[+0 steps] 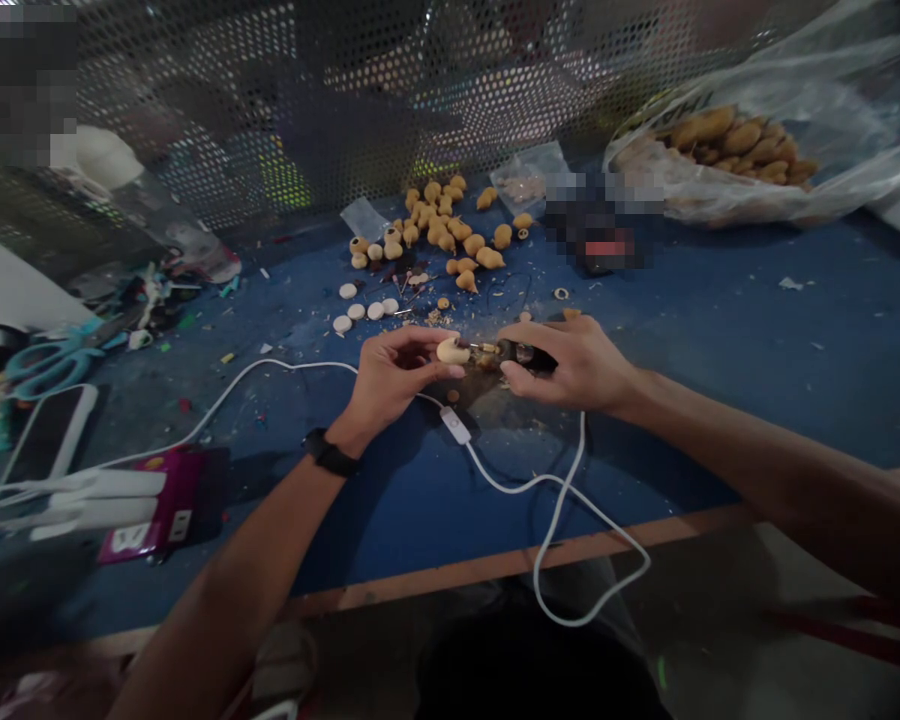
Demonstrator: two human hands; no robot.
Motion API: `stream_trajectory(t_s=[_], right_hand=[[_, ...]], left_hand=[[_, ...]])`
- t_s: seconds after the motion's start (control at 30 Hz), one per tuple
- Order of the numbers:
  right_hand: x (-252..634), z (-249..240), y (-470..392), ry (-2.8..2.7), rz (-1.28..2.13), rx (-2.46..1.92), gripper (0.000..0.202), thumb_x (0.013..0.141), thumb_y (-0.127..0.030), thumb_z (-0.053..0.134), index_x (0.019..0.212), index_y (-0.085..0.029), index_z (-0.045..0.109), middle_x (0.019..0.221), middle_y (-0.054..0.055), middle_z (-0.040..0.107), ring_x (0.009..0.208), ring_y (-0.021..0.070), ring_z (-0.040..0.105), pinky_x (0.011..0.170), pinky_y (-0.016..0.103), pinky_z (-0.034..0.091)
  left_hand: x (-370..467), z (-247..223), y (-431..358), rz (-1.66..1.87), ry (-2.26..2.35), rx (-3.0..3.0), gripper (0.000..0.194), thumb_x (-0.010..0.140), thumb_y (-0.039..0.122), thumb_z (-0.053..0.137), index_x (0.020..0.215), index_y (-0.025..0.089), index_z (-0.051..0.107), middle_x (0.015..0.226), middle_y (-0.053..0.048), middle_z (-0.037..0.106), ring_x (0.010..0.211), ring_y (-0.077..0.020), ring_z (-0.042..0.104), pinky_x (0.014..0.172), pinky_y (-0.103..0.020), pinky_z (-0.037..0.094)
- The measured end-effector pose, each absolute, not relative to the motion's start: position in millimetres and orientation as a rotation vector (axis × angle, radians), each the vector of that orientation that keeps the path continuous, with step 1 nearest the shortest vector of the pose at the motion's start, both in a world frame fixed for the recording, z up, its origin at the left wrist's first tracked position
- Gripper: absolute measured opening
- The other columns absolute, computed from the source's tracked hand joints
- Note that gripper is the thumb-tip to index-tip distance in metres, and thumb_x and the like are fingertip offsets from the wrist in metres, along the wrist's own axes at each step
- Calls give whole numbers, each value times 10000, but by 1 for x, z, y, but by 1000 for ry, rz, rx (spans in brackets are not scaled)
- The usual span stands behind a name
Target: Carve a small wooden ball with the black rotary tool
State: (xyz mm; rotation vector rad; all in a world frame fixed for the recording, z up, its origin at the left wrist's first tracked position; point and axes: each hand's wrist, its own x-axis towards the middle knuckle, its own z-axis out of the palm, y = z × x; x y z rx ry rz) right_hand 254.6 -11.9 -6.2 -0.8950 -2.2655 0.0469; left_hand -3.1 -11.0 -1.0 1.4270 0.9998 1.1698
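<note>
Pinched between the fingers of my left hand (401,368) is a small pale gourd (452,351). My right hand (570,362) wraps round a black rotary tool (526,354), whose metal tip points left and meets the gourd or lies right beside it; I cannot tell which. A white cable (583,450) hangs from the tool and loops over the table's front edge, with an inline switch (455,425) below my hands. Beyond them lies a pile of small tan gourds (442,215). Several white round discs (376,311) sit nearer, among scattered shavings.
At the back right rests a clear plastic bag (720,195) of larger gourds. On the left are blue-handled scissors (52,360), a phone (49,440) and a magenta power block (172,500) with white plugs. A perforated metal panel (307,90) stands behind the blue table (705,370).
</note>
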Motion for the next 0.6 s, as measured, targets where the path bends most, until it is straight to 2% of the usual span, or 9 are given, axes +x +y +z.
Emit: stream_trajectory(t_s=[0.13,0.43,0.6], right_hand=[[255,-5,-12,-2290,40,-825,270,979,-375,546,1051,-208,745,691,4,716,596,158,630,586,275,398],[252,-5,-12,-2234,0,-881,289,965,-388,539,1023,-200,750,705,14,739,601,160,652,582,269,408],[255,-5,-12,-2259,-4,-834,281,965,-380,540,1032,-199,745,697,10,733,586,153,638,577,266,410]], left_hand=[[-4,-1,-11,1145,1007,1438,431,566,323,1027,939,208,844,884,-40,833,751,-155,760,660,-251,618],[-3,-1,-12,1182,1006,1437,432,536,314,1036,913,216,850,882,-43,841,764,-168,783,659,-250,652],[-3,0,-12,1190,966,1452,395,580,291,1022,928,219,850,867,-33,837,749,-155,777,665,-247,647]])
